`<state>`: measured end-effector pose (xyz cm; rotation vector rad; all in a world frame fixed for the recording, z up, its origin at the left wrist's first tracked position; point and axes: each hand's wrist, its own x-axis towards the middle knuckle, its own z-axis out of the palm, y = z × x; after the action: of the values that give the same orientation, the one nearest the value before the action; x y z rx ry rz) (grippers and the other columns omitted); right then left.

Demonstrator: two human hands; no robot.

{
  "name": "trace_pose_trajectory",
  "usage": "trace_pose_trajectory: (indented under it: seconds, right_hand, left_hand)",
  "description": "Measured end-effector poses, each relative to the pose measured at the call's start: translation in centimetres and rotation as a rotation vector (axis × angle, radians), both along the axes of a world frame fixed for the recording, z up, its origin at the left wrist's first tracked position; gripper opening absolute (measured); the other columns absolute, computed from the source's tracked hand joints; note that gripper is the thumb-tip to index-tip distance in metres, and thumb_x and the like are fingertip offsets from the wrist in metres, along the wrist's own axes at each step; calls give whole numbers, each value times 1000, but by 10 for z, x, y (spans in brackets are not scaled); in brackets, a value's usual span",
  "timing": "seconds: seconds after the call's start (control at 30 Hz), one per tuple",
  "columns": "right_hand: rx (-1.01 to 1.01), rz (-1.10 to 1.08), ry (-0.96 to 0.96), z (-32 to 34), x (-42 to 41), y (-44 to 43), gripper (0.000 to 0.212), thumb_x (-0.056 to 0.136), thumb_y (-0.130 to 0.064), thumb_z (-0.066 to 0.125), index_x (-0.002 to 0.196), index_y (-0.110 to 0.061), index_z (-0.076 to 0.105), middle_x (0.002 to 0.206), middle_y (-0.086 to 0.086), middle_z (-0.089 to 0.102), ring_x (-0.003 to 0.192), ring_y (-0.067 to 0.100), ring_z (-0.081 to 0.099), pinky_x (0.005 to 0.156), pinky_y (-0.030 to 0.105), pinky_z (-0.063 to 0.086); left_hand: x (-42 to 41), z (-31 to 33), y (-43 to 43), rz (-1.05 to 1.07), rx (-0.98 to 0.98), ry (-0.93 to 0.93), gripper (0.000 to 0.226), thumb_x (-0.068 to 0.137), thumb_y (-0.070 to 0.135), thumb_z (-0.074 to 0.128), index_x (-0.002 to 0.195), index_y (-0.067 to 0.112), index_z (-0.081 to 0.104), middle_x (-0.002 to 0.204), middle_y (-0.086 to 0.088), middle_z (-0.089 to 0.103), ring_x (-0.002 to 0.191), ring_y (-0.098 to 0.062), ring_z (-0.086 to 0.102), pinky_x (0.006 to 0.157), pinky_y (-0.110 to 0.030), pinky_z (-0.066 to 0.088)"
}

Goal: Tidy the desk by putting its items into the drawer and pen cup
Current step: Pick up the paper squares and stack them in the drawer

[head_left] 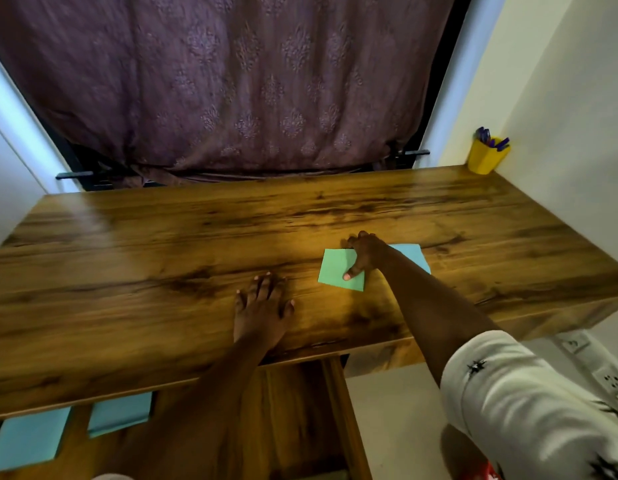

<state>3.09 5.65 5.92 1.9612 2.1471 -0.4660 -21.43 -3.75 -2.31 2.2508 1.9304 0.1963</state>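
A green sticky-note pad [337, 268] lies on the wooden desk [162, 244], right of the middle. My right hand [366, 252] grips it, thumb pressed on top, fingers curled over its far edge. A light blue pad [414, 255] lies just behind it, partly hidden by my right forearm. My left hand [262, 306] rests flat on the desk near the front edge, fingers spread, holding nothing. Below the desk edge the drawer [300, 410] stands pulled out, with two light blue pads [118, 414] [27, 441] lying in its left part. A yellow pen cup [485, 157] holding blue pens stands at the far right corner.
A purple patterned curtain [231, 81] hangs behind the desk. A cream wall [560, 133] borders the right side, with a white socket strip [608, 375] low on it. A white wall panel [9, 188] stands at the left.
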Motion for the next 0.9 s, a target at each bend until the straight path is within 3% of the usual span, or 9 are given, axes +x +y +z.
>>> trace_pose_trajectory:
  seconds: [0.1,0.2,0.27,0.37,0.43,0.6,0.77,0.9]
  right_hand:
    - [87,-80,146,-1,-3,-11,63,81,-25,72,136,-10,43,135,13,46,125,29,43,98,34,39]
    - [105,-218,507,-1,1,-26,26,87,-13,65,112,-10,60,122,12,60,113,29,56,82,33,46]
    - [103,-256,676,9,2,-43,15,89,-10,61,104,-13,62,117,10,63,107,27,59,80,34,48]
    - [65,-197,793,29,-4,-68,15,90,-10,61,104,-15,63,113,8,65,104,22,60,80,33,50]
    - [19,-136,833,39,-11,-80,18,88,-10,63,106,-12,64,108,8,67,102,20,61,81,31,49]
    - [-62,-57,867,52,-30,-92,21,85,-9,67,106,-7,64,94,2,67,90,13,62,72,20,48]
    - [51,-118,835,47,-8,-81,25,77,-22,76,99,-18,66,96,-5,65,91,9,60,77,21,47]
    - [196,-273,703,35,46,-50,23,81,-6,71,102,-6,61,97,7,64,90,4,63,83,30,44]
  left_hand:
    - [0,2,-1,-2,-15,-22,60,95,55,26,150,35,11,160,3,5,147,-20,-2,116,-51,1]
    - [-4,8,4,4,-110,-149,58,95,54,34,148,37,19,160,5,7,147,-19,-2,116,-49,-3]
    - [-3,27,4,82,-190,-509,49,96,46,41,143,33,36,157,1,22,145,-20,12,115,-41,5]
    - [4,64,-7,274,-324,-1286,43,91,39,53,132,25,50,137,2,48,128,-18,42,104,-33,30]
    - [12,80,-17,245,-467,-1524,43,88,40,54,126,22,52,130,1,55,121,-19,50,103,-38,37]
    - [32,88,-31,264,-863,-1631,30,88,28,60,114,11,59,103,-11,70,97,-29,63,81,-39,50]
    - [44,79,-31,371,-823,-1719,30,91,17,58,119,8,55,104,-13,66,93,-28,61,73,-37,51]
    - [44,72,-28,464,-748,-1684,18,91,15,58,109,12,56,99,-11,64,88,-27,60,71,-39,49]
